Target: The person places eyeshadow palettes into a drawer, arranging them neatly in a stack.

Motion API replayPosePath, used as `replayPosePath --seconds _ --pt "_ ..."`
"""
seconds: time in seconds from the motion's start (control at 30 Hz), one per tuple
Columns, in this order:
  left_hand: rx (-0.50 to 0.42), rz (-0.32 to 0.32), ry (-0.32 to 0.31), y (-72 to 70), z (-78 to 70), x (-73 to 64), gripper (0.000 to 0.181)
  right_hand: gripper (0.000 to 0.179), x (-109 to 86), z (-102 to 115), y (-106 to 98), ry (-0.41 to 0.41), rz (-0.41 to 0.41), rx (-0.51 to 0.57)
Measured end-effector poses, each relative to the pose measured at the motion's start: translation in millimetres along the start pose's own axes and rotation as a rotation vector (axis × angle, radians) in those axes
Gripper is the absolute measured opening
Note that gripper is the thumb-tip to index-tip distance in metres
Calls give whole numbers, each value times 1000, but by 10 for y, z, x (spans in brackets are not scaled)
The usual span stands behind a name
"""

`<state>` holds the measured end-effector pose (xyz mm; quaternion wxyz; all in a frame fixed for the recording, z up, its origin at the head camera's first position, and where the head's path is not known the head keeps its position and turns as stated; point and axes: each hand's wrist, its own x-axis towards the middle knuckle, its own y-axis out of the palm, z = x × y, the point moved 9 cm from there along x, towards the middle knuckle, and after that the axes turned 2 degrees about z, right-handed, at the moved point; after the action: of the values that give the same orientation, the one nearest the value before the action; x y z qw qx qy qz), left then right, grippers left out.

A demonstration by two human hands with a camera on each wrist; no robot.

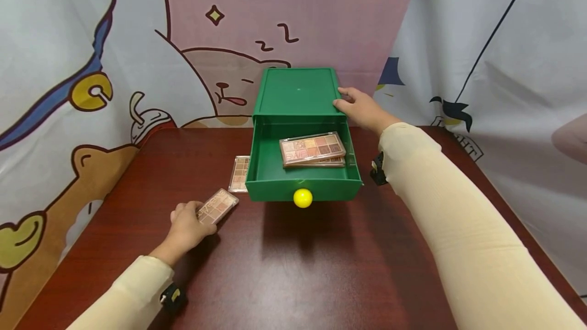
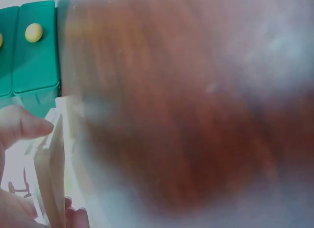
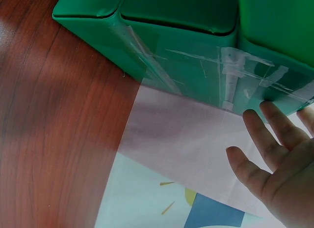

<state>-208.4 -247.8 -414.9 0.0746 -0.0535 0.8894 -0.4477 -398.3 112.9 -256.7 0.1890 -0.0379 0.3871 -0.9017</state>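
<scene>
My left hand (image 1: 185, 225) grips an eyeshadow palette (image 1: 217, 207) above the table, left of the green drawer cabinet (image 1: 298, 90). In the left wrist view the thumb presses one face of that palette (image 2: 51, 179), and fingertips show at its other side. The cabinet's top drawer (image 1: 275, 190), with a yellow knob (image 1: 302, 198), is pulled out. Two stacked palettes (image 1: 313, 147) lie inside it, the upper one slightly askew. My right hand (image 1: 362, 108) rests at the cabinet's upper right side; in the right wrist view its fingers (image 3: 262, 139) are spread against the taped side wall.
Another eyeshadow palette (image 1: 239, 173) lies on the dark red wooden table (image 1: 312, 279), partly hidden behind the drawer's left side. A printed cartoon curtain (image 1: 293, 4) hangs right behind the cabinet and along both sides of the table.
</scene>
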Motion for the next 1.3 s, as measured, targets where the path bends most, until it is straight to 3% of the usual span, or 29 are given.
replayPosePath --seconds 0.23,0.6,0.93,1.1,1.3 --pt "-35 -48 -16 -257 -47 72 72 65 -20 6 2 4 11 6" --pt "-65 -220 81 -1008 -443 171 72 65 -32 5 3 4 13 5" --pt "-74 -313 183 -1563 -1098 265 69 66 -42 -33 35 7 21 31" --pt "-87 -316 226 -1687 -1479 297 70 65 -29 -42 37 3 8 34" --pt "-130 -304 273 -1733 -1960 316 67 65 -22 -38 29 2 -4 34"
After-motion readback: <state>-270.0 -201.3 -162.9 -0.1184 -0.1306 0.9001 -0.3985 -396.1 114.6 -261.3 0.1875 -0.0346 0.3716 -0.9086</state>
